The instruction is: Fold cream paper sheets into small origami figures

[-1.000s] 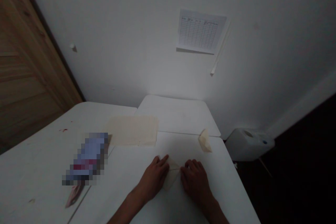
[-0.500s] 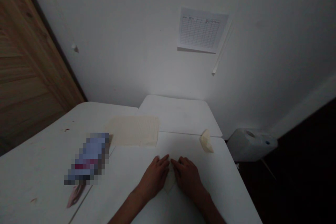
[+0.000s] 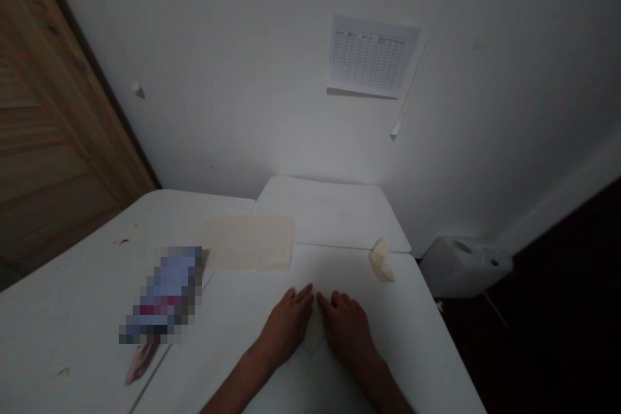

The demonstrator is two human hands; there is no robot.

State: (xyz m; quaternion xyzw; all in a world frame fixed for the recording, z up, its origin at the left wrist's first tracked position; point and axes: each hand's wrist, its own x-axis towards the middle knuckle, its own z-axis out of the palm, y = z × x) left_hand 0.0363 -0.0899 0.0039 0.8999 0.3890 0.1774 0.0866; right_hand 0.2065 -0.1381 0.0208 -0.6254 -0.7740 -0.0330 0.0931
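- I see the left hand [image 3: 286, 326] and right hand [image 3: 347, 330] lying flat, palms down, fingertips just apart, pressing but not clamping.
- Between them, the pale paper piece [image 3: 315, 334] sits on the white surface [image 3: 412, 343], its point toward me. It looks creased; the hands hide most of it, so I can't count folds.
- Near left: a pixelated item [image 3: 165, 294], can't identify.
- Far right: one folded paper shape [image 3: 381, 261], finished-looking.
- Far left: a stack of cream sheets [image 3: 245, 242], apparently unfolded, so most look untouched.
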